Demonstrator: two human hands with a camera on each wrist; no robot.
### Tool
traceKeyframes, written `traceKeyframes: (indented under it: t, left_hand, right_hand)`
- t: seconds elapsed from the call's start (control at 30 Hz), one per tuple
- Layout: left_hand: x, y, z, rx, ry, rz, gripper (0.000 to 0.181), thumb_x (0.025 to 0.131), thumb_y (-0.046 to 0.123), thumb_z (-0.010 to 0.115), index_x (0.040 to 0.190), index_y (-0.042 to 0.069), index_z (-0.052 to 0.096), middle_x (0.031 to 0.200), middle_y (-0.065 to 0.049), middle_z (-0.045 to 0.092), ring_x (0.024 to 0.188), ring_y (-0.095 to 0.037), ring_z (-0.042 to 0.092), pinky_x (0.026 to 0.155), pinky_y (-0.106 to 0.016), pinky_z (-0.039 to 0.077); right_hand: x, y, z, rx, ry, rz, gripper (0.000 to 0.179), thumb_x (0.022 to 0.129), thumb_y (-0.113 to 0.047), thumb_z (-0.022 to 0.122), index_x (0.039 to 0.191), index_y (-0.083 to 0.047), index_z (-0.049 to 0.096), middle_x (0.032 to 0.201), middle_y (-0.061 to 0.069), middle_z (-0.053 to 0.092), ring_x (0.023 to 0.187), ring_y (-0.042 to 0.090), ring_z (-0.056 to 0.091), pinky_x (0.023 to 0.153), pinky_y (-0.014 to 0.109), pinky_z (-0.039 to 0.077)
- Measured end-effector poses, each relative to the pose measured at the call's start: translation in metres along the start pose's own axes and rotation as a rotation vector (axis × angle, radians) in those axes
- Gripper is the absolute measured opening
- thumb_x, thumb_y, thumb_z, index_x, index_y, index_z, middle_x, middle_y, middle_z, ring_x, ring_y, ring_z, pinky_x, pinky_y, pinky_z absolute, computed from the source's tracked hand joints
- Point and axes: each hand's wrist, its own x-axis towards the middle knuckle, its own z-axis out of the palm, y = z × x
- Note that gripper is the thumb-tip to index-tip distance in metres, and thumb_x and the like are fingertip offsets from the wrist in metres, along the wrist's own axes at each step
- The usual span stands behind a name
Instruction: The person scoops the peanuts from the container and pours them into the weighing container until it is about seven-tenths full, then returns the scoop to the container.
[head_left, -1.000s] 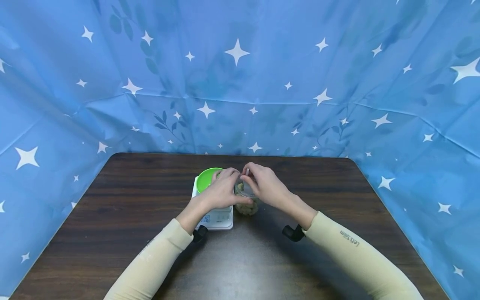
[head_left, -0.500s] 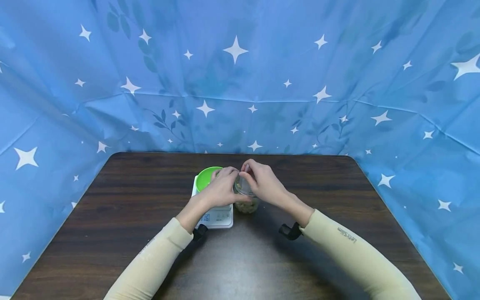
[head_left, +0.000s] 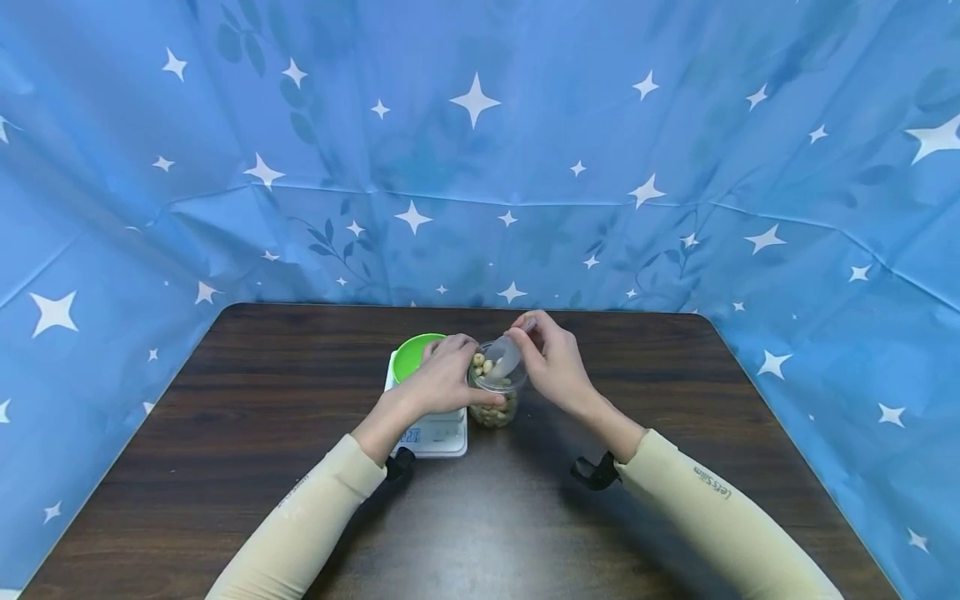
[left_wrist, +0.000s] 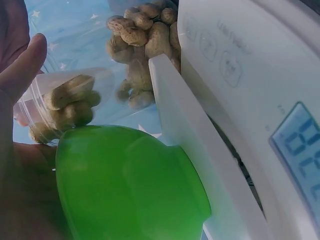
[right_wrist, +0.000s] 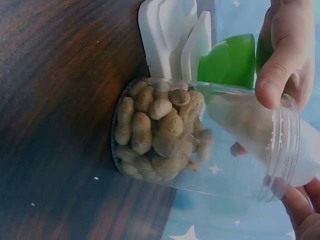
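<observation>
- what's the jar (right_wrist: 222, 175) made of?
- clear, smooth plastic, it seems; the peanuts (right_wrist: 141, 132) have rough, matt shells.
- and the bowl (left_wrist: 127, 185)?
- glossy plastic; the scale (left_wrist: 260, 85), smooth plastic; the table (head_left: 187, 417), wood-grained with a sheen.

Bright even light, pale glare on table (head_left: 480, 533), soft shadows, wrist views hazier

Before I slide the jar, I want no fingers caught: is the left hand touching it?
Touching: the right wrist view shows the left hand with its thumb against the jar, near the rim.
</observation>
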Motion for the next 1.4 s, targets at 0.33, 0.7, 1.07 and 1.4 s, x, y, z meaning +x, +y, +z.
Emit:
traceKeyframes:
  t: [0.33, 0.7, 1.07, 1.4]
  left_hand:
    - [0.000, 0.003, 0.000, 0.024, -0.006, -0.013, 0.093, 0.084, 0.065, 0.075, 0.146, 0.001, 0.051, 0.149, -0.015, 0.047, 0.140, -0.032, 0.039, 0.113, -0.064, 0.023]
    - [-0.001, 0.006, 0.003, 0.069, -0.003, -0.010, 0.082, 0.087, 0.066, 0.071, 0.138, 0.005, 0.053, 0.141, -0.010, 0.051, 0.132, -0.028, 0.044, 0.110, -0.066, 0.026]
    - [-0.001, 0.012, 0.005, 0.162, 0.037, -0.045, 0.083, 0.081, 0.077, 0.068, 0.125, 0.007, 0.057, 0.132, -0.008, 0.055, 0.123, -0.025, 0.049, 0.106, -0.064, 0.031]
    - [0.000, 0.013, 0.006, 0.144, 0.050, -0.044, 0.088, 0.080, 0.078, 0.067, 0.129, 0.005, 0.057, 0.131, -0.009, 0.055, 0.123, -0.025, 0.048, 0.107, -0.064, 0.030]
  right_hand:
    - [-0.007, 0.003, 0.002, 0.088, 0.120, 0.014, 0.009, 0.105, -0.004, 0.058, 0.109, 0.003, 0.061, 0.100, 0.015, 0.071, 0.073, 0.026, 0.068, 0.065, 0.037, 0.059]
    - [-0.009, -0.034, -0.003, 0.091, 0.138, -0.016, 0.005, 0.102, 0.006, 0.057, 0.105, 0.009, 0.059, 0.088, 0.021, 0.067, 0.064, 0.016, 0.058, 0.057, 0.024, 0.046]
    - [-0.009, -0.031, -0.001, 0.113, 0.147, -0.036, 0.004, 0.101, 0.007, 0.058, 0.105, 0.009, 0.060, 0.080, 0.019, 0.063, 0.061, 0.035, 0.057, 0.054, 0.024, 0.043]
    - [-0.011, -0.032, -0.005, 0.147, 0.134, -0.003, 0.007, 0.103, 0.004, 0.056, 0.106, 0.010, 0.059, 0.099, 0.024, 0.070, 0.072, 0.039, 0.065, 0.066, 0.028, 0.056]
